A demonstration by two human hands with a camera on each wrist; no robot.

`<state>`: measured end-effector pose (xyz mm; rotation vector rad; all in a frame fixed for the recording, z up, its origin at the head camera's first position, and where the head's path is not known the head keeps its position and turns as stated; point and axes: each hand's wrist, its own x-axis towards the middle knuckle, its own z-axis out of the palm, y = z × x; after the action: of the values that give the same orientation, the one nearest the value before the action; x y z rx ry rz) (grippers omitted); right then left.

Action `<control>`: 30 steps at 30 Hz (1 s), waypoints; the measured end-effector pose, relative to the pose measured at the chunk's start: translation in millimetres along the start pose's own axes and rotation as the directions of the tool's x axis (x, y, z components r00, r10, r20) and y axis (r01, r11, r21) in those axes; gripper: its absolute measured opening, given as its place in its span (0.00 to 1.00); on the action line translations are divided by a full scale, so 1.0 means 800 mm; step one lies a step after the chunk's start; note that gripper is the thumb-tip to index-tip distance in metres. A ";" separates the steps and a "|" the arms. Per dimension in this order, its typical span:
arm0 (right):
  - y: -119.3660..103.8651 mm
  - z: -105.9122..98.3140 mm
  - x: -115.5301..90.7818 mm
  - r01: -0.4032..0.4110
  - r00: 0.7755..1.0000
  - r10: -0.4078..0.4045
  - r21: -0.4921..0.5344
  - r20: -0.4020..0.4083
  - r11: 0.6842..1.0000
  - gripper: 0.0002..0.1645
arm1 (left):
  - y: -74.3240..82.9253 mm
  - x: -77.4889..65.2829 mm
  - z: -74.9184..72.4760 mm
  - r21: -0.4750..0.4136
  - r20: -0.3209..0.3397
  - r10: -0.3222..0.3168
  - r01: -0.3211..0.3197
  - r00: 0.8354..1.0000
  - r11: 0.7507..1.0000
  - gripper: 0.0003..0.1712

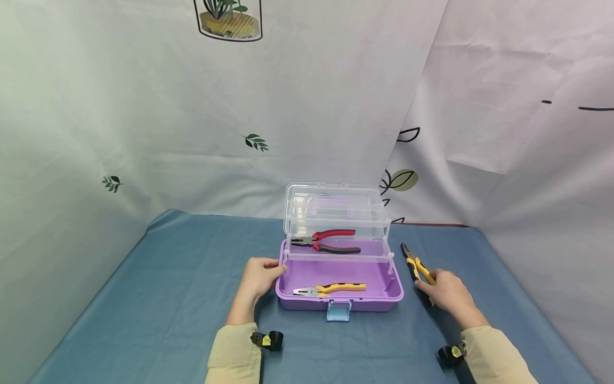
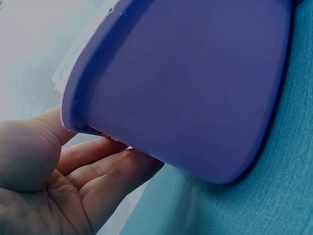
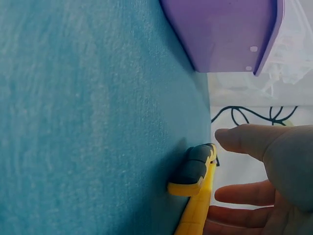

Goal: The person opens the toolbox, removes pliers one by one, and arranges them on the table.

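A purple toolbox [image 1: 338, 305] with a raised clear lid stands on the table. My left hand [image 1: 259, 274] grips its left rim, thumb at the top edge and fingers against the outside, as the left wrist view shows too. Yellow-handled pliers [image 1: 341, 287] lie in the box's bottom. Red-and-black pliers [image 1: 336, 242] rest in the clear upper tray. To the right of the box, my right hand [image 1: 450, 292] is around the handles of yellow-and-black pliers [image 1: 411, 261]. In the right wrist view its thumb stands apart from these handles [image 3: 198, 196], with the fingers loosely extended beside them.
A blue cloth [image 1: 192, 298] covers the table. Pale printed curtains [image 1: 201, 106] hang behind and at both sides. A light blue latch [image 1: 338, 311] hangs down at the box's front. The clear lid [image 1: 336, 208] leans back toward the curtain.
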<state>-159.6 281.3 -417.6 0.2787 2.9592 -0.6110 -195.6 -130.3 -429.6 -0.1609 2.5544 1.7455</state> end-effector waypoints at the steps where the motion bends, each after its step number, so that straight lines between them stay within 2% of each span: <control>1: -0.001 0.000 0.000 0.007 1.000 -0.007 -0.005 -0.003 1.000 0.36 | 0.000 0.000 0.000 -0.001 0.002 0.000 0.000 1.000 1.000 0.16; 12: -0.012 0.002 -0.001 0.113 0.983 -0.110 0.009 -0.147 0.994 0.29 | -0.001 0.000 0.000 -0.023 0.022 -0.013 0.014 1.000 1.000 0.17; 19: -0.020 0.003 -0.003 0.204 0.948 -0.200 -0.009 -0.248 0.979 0.24 | 0.000 -0.001 0.000 -0.036 0.022 -0.006 0.007 1.000 0.999 0.17; 30: -0.037 0.002 -0.010 0.219 0.945 -0.205 0.026 -0.256 0.975 0.25 | 0.001 -0.002 0.000 -0.027 0.025 -0.012 0.013 1.000 1.000 0.17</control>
<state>-157.8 253.1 -406.5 0.0428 3.2503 -0.7326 -194.2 -130.0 -428.7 -0.1551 2.5086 1.7669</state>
